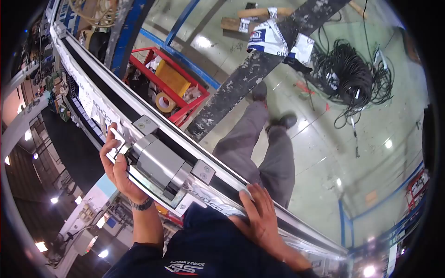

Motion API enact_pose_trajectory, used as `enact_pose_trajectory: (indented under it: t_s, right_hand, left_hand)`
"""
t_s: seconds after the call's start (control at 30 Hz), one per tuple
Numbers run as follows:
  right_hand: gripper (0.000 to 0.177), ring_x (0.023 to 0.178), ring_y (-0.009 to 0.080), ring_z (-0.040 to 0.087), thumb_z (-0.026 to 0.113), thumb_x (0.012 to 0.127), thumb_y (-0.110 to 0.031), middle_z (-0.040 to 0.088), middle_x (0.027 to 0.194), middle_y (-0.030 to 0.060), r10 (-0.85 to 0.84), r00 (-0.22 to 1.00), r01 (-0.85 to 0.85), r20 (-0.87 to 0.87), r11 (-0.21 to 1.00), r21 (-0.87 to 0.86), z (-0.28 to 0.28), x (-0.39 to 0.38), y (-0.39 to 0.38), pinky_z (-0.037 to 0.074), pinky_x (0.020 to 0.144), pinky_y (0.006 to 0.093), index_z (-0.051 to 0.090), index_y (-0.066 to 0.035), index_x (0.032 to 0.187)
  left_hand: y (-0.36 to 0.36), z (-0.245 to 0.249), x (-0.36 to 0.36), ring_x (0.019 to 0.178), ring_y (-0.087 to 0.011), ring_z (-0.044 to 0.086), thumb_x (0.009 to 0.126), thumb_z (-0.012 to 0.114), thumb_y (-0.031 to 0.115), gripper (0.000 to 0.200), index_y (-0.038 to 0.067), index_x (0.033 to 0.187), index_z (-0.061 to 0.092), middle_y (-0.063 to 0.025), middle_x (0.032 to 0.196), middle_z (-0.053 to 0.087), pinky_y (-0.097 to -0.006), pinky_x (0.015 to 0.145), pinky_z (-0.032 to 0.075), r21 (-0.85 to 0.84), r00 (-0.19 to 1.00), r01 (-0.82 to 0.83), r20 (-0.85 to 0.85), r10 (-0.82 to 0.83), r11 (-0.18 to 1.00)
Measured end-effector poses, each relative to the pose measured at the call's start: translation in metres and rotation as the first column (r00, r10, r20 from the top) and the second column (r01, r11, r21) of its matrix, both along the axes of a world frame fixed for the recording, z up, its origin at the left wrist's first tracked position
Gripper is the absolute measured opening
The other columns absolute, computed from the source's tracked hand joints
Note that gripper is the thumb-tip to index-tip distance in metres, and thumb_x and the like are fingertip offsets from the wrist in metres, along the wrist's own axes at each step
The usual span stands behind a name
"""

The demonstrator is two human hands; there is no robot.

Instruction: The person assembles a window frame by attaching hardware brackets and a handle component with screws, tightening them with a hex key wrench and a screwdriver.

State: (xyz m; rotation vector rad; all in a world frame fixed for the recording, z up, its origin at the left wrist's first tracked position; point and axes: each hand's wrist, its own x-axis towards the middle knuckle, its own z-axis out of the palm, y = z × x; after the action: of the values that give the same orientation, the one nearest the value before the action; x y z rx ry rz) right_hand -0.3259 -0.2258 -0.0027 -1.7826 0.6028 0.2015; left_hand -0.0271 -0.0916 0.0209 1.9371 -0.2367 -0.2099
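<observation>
A long white aluminium profile (211, 160) with dark grooves runs diagonally in front of my body. Mounted on it is a silver door hinge (160, 160) with a thick cylindrical barrel and screwed plates. My left hand (121, 171) is closed at the upper left end of the barrel, thumb and fingers pinching a small fitting there beside a white plate; the fitting is partly hidden by the fingers. Farther down the profile, my right hand (262, 220) lies on it with fingers stretched across the edge. Printed protective film (213, 200) covers part of the profile.
A red metal frame holds a tape roll (164, 102) and a yellow box (171, 78). A scuffed black beam (236, 85) crosses above my feet. Coiled black cable (350, 76) lies on the floor at the right. Blue metal framing (181, 21) stands behind.
</observation>
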Motion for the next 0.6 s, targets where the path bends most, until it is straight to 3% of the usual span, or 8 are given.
enact_pose_trajectory:
  t_s: [0.17, 0.27, 0.3, 0.4, 0.43, 0.5, 0.57, 0.6]
  right_hand:
    - [0.056, 0.132, 0.0378, 0.06, 0.084, 0.084, -0.017, 0.062, 0.138, 0.0187, -0.054, 0.888, -0.02, 0.457, 0.988, 0.156, 0.025, -0.036, 0.026, 0.048, 0.112, 0.051, 0.063, -0.006, 0.135]
    - [0.052, 0.129, 0.0341, 0.062, 0.08, 0.088, -0.012, 0.064, 0.137, 0.0157, -0.021, 0.893, -0.15, 0.45, 0.928, 0.34, 0.026, -0.068, 0.057, 0.051, 0.111, 0.0467, 0.063, -0.005, 0.137]
    - [0.053, 0.128, 0.0338, 0.063, 0.08, 0.088, -0.013, 0.064, 0.136, 0.0155, 0.02, 0.911, -0.173, 0.411, 0.925, 0.339, 0.02, -0.089, 0.072, 0.052, 0.109, 0.0446, 0.063, -0.006, 0.137]
    - [0.046, 0.127, 0.0358, 0.063, 0.078, 0.091, -0.012, 0.067, 0.132, 0.019, -0.005, 0.986, -0.029, 0.167, 0.98, 0.199, -0.012, -0.159, 0.104, 0.052, 0.106, 0.0424, 0.065, -0.008, 0.135]
    - [0.041, 0.126, 0.0371, 0.062, 0.074, 0.096, -0.022, 0.068, 0.129, 0.0201, -0.056, 0.994, 0.074, -0.095, 0.979, 0.192, -0.022, -0.188, 0.115, 0.051, 0.105, 0.0422, 0.066, -0.007, 0.134]
    - [0.05, 0.126, 0.0406, 0.06, 0.065, 0.1, -0.045, 0.068, 0.129, 0.0228, -0.099, 0.949, 0.011, -0.3, 0.959, -0.284, -0.093, -0.266, 0.149, 0.047, 0.108, 0.0459, 0.068, -0.005, 0.129]
    - [0.06, 0.123, 0.0431, 0.063, 0.06, 0.098, -0.057, 0.069, 0.128, 0.0233, -0.067, 0.792, -0.107, -0.607, 0.964, -0.245, -0.108, -0.3, 0.139, 0.048, 0.106, 0.0497, 0.069, -0.006, 0.127]
    - [0.065, 0.121, 0.0435, 0.064, 0.057, 0.097, -0.063, 0.069, 0.127, 0.0229, 0.033, 0.626, -0.219, -0.779, 0.966, -0.135, -0.114, -0.316, 0.138, 0.049, 0.104, 0.0511, 0.068, -0.006, 0.128]
  left_hand:
    - [0.017, 0.0, 0.0, 0.139, -0.0297, 0.051, 0.098, 0.046, 0.01, 0.042, -0.002, 0.137, 0.052, -0.025, 0.156, 0.047, -0.0422, 0.117, 0.038, -0.051, 0.991, 0.116, 0.08, -0.111, 0.992]
    - [0.034, -0.004, -0.007, 0.134, -0.0252, 0.054, 0.101, 0.047, 0.002, 0.044, -0.006, 0.145, 0.048, -0.0199, 0.145, 0.055, -0.0371, 0.114, 0.041, -0.252, 0.998, 0.057, 0.008, -0.057, 0.966]
    - [0.047, -0.01, -0.005, 0.132, -0.0222, 0.055, 0.102, 0.05, 0.004, 0.043, -0.006, 0.144, 0.049, -0.0174, 0.144, 0.055, -0.0364, 0.114, 0.041, -0.117, 0.996, 0.02, 0.083, -0.011, 0.993]
    - [0.069, -0.026, -0.006, 0.129, -0.021, 0.056, 0.104, 0.052, 0.004, 0.044, -0.006, 0.147, 0.046, -0.017, 0.141, 0.057, -0.0379, 0.113, 0.043, -0.218, 1.0, 0.013, -0.002, -0.013, 0.976]
    - [0.072, -0.028, -0.01, 0.129, -0.0215, 0.056, 0.105, 0.054, 0.009, 0.045, -0.005, 0.147, 0.048, -0.0157, 0.143, 0.056, -0.0389, 0.113, 0.043, -0.253, 0.998, 0.065, 0.011, -0.065, 0.965]
    - [0.057, -0.01, -0.051, 0.127, -0.0221, 0.057, 0.106, 0.056, 0.014, 0.045, -0.004, 0.147, 0.05, -0.0169, 0.14, 0.058, -0.0393, 0.111, 0.044, -0.213, 0.993, 0.003, 0.118, 0.023, 0.977]
    - [0.098, -0.015, -0.105, 0.127, -0.0264, 0.059, 0.107, 0.057, 0.02, 0.042, -0.004, 0.141, 0.055, -0.0213, 0.134, 0.062, -0.0422, 0.112, 0.044, 0.168, 0.982, -0.059, 0.189, 0.026, 0.984]
    - [0.115, -0.016, -0.147, 0.118, -0.0308, 0.065, 0.099, 0.065, 0.016, 0.034, -0.002, 0.128, 0.062, -0.0222, 0.126, 0.066, -0.044, 0.102, 0.05, 0.519, 0.896, -0.005, 0.383, -0.227, 0.855]
